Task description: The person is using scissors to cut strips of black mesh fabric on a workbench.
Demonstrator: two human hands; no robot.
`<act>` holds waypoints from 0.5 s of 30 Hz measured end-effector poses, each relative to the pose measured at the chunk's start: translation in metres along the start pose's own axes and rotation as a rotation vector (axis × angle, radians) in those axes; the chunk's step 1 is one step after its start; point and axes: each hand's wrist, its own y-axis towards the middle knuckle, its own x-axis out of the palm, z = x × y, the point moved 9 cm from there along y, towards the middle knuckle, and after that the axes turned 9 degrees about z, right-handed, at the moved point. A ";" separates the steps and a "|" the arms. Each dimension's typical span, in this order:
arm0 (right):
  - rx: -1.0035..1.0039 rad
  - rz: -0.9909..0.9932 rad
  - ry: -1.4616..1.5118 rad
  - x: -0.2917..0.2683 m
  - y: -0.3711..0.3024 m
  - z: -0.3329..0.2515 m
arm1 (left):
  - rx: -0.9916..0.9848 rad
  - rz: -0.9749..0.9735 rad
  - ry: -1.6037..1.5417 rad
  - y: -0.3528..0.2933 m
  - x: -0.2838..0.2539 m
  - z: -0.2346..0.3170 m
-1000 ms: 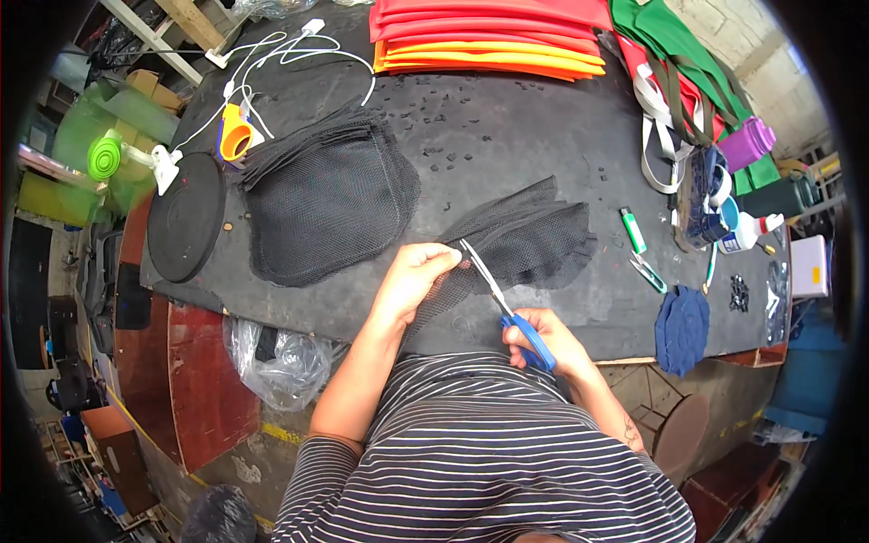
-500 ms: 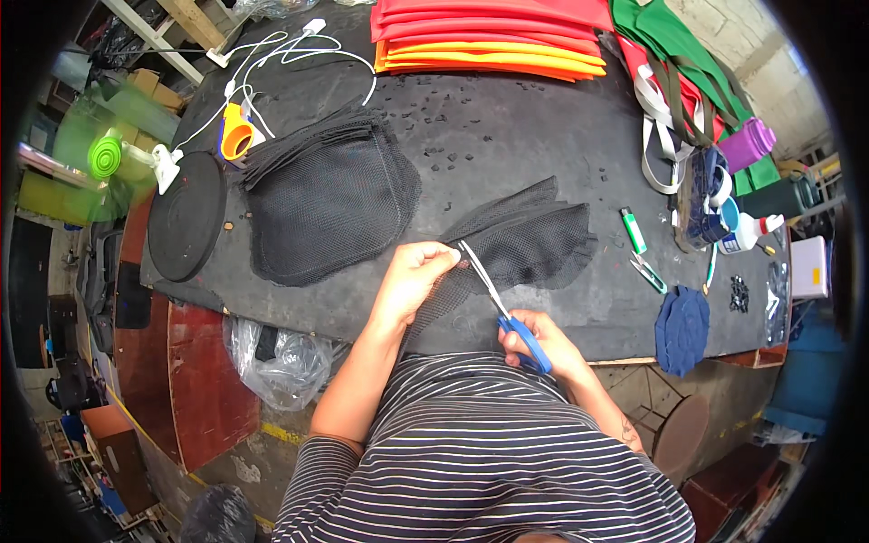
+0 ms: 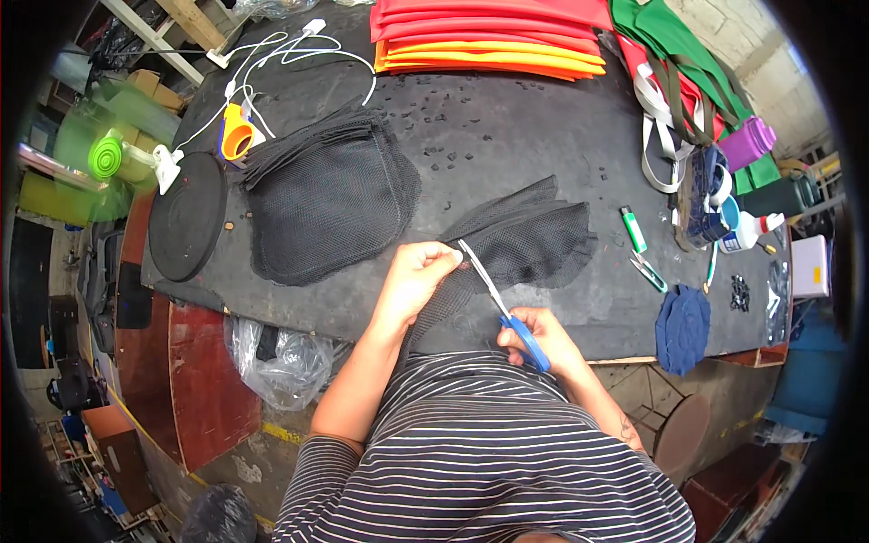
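My left hand pinches an edge of a black mesh fabric piece, which spreads across the table and drapes down toward my shirt. In my right hand is a pair of scissors with blue handles. Their blade tips reach up to the mesh, right beside my left fingertips. Whether the blades are parted is too fine to tell. Left of my hands lies a stack of flat black mesh pieces with rounded corners.
Small black scraps dot the dark table. Folded red and orange fabric is piled at the far edge. To the right are a green lighter, thread snips, a navy cloth and a bottle. A green fan stands left.
Hardly anything differs. The mesh hanging below my left hand has shifted slightly, and the scissors have moved very little.
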 end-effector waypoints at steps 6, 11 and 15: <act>-0.052 0.110 -0.048 -0.007 -0.003 -0.013 | 0.002 -0.013 -0.047 -0.002 0.002 0.003; -0.508 0.268 0.037 -0.009 0.003 -0.071 | 0.181 -0.097 -0.009 -0.013 0.033 0.025; -0.537 0.308 0.112 -0.021 0.007 -0.109 | 0.029 -0.249 -0.196 -0.015 0.053 0.014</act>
